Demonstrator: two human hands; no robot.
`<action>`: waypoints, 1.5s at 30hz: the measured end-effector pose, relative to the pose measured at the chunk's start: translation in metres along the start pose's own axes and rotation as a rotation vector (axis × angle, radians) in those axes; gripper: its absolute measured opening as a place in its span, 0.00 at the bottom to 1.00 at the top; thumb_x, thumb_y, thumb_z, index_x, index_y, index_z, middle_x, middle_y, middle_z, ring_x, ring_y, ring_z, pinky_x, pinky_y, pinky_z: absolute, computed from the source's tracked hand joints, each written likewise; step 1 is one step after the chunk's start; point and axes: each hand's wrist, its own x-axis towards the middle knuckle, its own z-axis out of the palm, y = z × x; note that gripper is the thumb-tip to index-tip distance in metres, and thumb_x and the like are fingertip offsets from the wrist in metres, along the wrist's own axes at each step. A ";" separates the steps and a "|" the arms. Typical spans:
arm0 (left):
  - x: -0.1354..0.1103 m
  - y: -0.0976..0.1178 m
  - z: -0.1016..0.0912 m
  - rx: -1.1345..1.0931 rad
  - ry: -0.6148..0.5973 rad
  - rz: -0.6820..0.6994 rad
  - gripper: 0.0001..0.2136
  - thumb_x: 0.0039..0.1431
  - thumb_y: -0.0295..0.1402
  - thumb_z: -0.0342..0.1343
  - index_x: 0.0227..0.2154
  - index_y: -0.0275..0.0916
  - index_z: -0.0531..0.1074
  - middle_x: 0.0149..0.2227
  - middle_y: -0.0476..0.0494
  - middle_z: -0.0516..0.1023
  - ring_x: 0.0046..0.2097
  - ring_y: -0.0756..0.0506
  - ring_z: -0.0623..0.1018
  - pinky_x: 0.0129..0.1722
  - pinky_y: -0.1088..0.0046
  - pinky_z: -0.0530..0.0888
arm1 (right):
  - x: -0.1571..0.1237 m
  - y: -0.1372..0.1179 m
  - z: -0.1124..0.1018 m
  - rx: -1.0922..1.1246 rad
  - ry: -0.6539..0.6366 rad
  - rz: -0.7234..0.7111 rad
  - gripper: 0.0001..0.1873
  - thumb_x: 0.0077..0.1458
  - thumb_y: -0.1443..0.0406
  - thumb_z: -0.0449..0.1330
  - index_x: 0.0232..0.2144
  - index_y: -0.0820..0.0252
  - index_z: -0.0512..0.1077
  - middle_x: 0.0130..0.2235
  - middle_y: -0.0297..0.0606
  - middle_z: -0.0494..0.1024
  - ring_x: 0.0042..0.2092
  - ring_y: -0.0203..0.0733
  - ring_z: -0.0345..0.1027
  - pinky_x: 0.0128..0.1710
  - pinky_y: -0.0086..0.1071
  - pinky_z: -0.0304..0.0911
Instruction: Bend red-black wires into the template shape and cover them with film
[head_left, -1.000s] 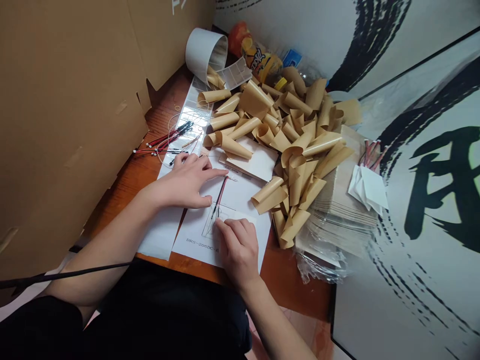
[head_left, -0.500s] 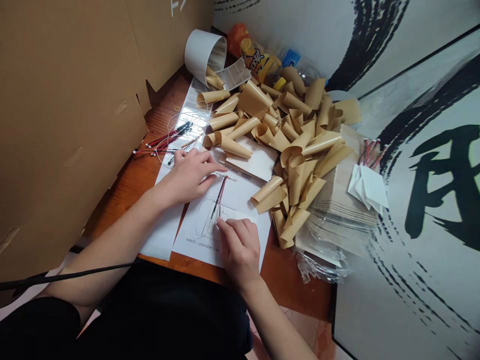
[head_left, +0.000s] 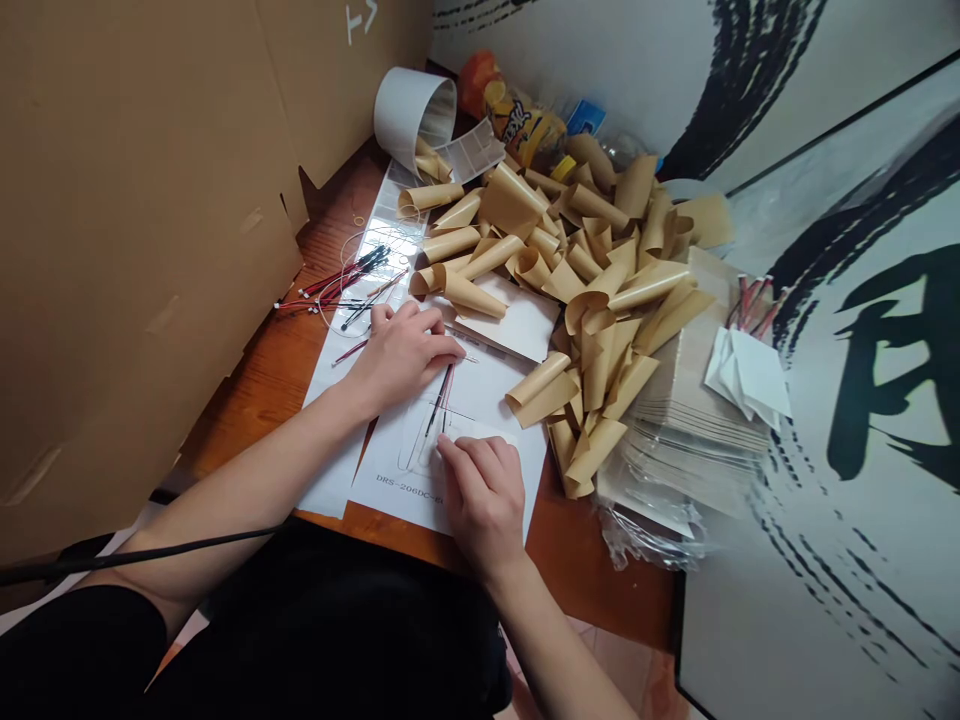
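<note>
A thin red-and-black wire lead [head_left: 438, 402] lies over a printed sheet [head_left: 397, 510] with a line drawing on it. At the lead's upper end, my left hand [head_left: 409, 355] is closed, thumb and forefinger brought together; the tip they cover is hidden. Near the lower black ends, the thumb and forefinger of my right hand [head_left: 487, 490] are pinched together, and the small thing between them is too hidden to make out. Beyond my left hand lies a bundle of red and black wires [head_left: 360, 272] with small white connectors.
Many rolled brown paper pieces [head_left: 592, 290] are heaped behind the sheet. A label roll [head_left: 409, 105] stands at the back. To the right are stacked cardboard pieces [head_left: 667, 430] in plastic and white tags [head_left: 746, 370] with wires. A large cardboard box [head_left: 150, 250] walls the left.
My left hand's stretched forefinger has drawn in and its thumb has come forward to the lead's upper end. My right hand keeps its pinch. The view has shifted slightly.
</note>
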 end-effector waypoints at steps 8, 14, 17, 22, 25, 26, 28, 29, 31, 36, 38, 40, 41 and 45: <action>0.001 0.002 -0.001 -0.021 0.025 -0.084 0.05 0.62 0.39 0.62 0.37 0.54 0.83 0.38 0.48 0.75 0.45 0.43 0.70 0.46 0.60 0.54 | 0.001 0.001 -0.001 -0.036 -0.045 -0.015 0.09 0.64 0.75 0.56 0.45 0.63 0.72 0.31 0.40 0.77 0.33 0.42 0.60 0.33 0.37 0.53; -0.001 0.000 0.001 -0.013 0.047 -0.067 0.05 0.62 0.41 0.62 0.38 0.55 0.83 0.38 0.48 0.76 0.44 0.43 0.69 0.46 0.59 0.55 | 0.003 -0.002 0.002 -0.024 -0.055 -0.014 0.10 0.65 0.75 0.54 0.44 0.63 0.73 0.31 0.40 0.77 0.34 0.42 0.61 0.32 0.37 0.52; -0.001 -0.002 0.003 -0.010 0.063 -0.054 0.05 0.62 0.41 0.63 0.37 0.55 0.83 0.38 0.48 0.76 0.44 0.44 0.70 0.47 0.59 0.55 | 0.003 -0.002 0.003 -0.024 -0.063 -0.018 0.10 0.65 0.75 0.54 0.44 0.63 0.73 0.31 0.41 0.76 0.34 0.43 0.61 0.32 0.38 0.53; 0.000 -0.002 0.005 -0.016 0.075 -0.045 0.04 0.62 0.41 0.62 0.36 0.54 0.83 0.39 0.48 0.76 0.45 0.43 0.70 0.48 0.59 0.55 | 0.001 -0.002 0.005 -0.029 -0.069 -0.015 0.11 0.65 0.74 0.54 0.45 0.62 0.73 0.31 0.40 0.76 0.34 0.43 0.61 0.32 0.38 0.52; -0.001 -0.002 0.004 -0.017 0.059 -0.045 0.05 0.62 0.40 0.62 0.36 0.53 0.82 0.40 0.48 0.76 0.46 0.42 0.70 0.49 0.57 0.54 | 0.002 -0.003 0.005 -0.042 -0.063 -0.032 0.11 0.64 0.76 0.54 0.44 0.63 0.73 0.31 0.40 0.76 0.34 0.43 0.60 0.32 0.38 0.52; -0.001 -0.001 0.004 -0.012 0.057 -0.040 0.05 0.63 0.40 0.61 0.37 0.53 0.82 0.40 0.48 0.76 0.46 0.42 0.70 0.49 0.57 0.54 | 0.003 -0.004 0.004 -0.049 -0.065 -0.039 0.10 0.64 0.76 0.54 0.44 0.64 0.73 0.31 0.40 0.76 0.34 0.43 0.60 0.32 0.38 0.51; -0.001 -0.001 0.004 0.002 0.059 -0.018 0.06 0.63 0.40 0.60 0.38 0.54 0.82 0.41 0.47 0.76 0.46 0.41 0.70 0.49 0.56 0.54 | 0.004 -0.005 0.003 -0.068 -0.079 -0.048 0.10 0.64 0.76 0.54 0.44 0.64 0.72 0.31 0.40 0.77 0.34 0.43 0.59 0.32 0.38 0.50; -0.001 -0.001 0.004 0.009 0.061 -0.004 0.06 0.64 0.39 0.60 0.38 0.54 0.82 0.41 0.47 0.76 0.46 0.41 0.69 0.49 0.56 0.54 | 0.004 -0.005 0.002 -0.078 -0.085 -0.050 0.10 0.64 0.76 0.54 0.44 0.65 0.72 0.31 0.40 0.77 0.34 0.43 0.59 0.32 0.38 0.50; -0.001 -0.002 0.004 0.016 0.059 0.012 0.06 0.65 0.39 0.59 0.38 0.55 0.82 0.41 0.47 0.76 0.46 0.41 0.69 0.49 0.56 0.55 | 0.004 -0.006 0.001 -0.097 -0.093 -0.049 0.09 0.65 0.76 0.54 0.44 0.64 0.72 0.31 0.40 0.77 0.34 0.43 0.58 0.32 0.38 0.49; -0.001 -0.002 0.002 0.017 0.058 -0.034 0.06 0.62 0.42 0.61 0.37 0.54 0.83 0.39 0.46 0.75 0.46 0.41 0.69 0.50 0.54 0.56 | 0.002 -0.004 0.001 -0.120 -0.120 -0.042 0.11 0.65 0.75 0.53 0.46 0.62 0.71 0.31 0.39 0.76 0.34 0.43 0.58 0.32 0.38 0.47; -0.001 -0.001 0.001 0.015 0.049 -0.049 0.06 0.62 0.43 0.62 0.37 0.54 0.83 0.39 0.47 0.75 0.45 0.41 0.69 0.50 0.54 0.56 | 0.001 -0.003 0.001 -0.115 -0.133 -0.045 0.12 0.65 0.76 0.52 0.46 0.62 0.71 0.31 0.39 0.76 0.34 0.43 0.58 0.32 0.38 0.47; -0.001 0.000 0.000 0.014 0.038 -0.059 0.06 0.62 0.43 0.61 0.38 0.55 0.83 0.38 0.46 0.75 0.45 0.41 0.69 0.50 0.54 0.57 | 0.001 -0.002 0.002 -0.106 -0.129 -0.053 0.12 0.65 0.76 0.52 0.46 0.63 0.71 0.31 0.39 0.75 0.34 0.43 0.58 0.32 0.38 0.47; -0.001 0.000 -0.001 0.015 0.032 -0.064 0.06 0.62 0.43 0.61 0.38 0.55 0.83 0.38 0.46 0.74 0.45 0.41 0.69 0.50 0.54 0.57 | 0.001 -0.002 0.002 -0.100 -0.125 -0.054 0.12 0.64 0.76 0.52 0.46 0.63 0.71 0.31 0.39 0.75 0.34 0.43 0.58 0.31 0.38 0.48; -0.001 0.000 -0.002 0.008 0.025 -0.078 0.07 0.62 0.43 0.61 0.38 0.55 0.83 0.37 0.46 0.74 0.44 0.41 0.69 0.50 0.53 0.57 | 0.000 -0.001 0.005 -0.085 -0.125 -0.052 0.13 0.64 0.76 0.52 0.47 0.63 0.72 0.31 0.39 0.75 0.34 0.43 0.58 0.31 0.38 0.48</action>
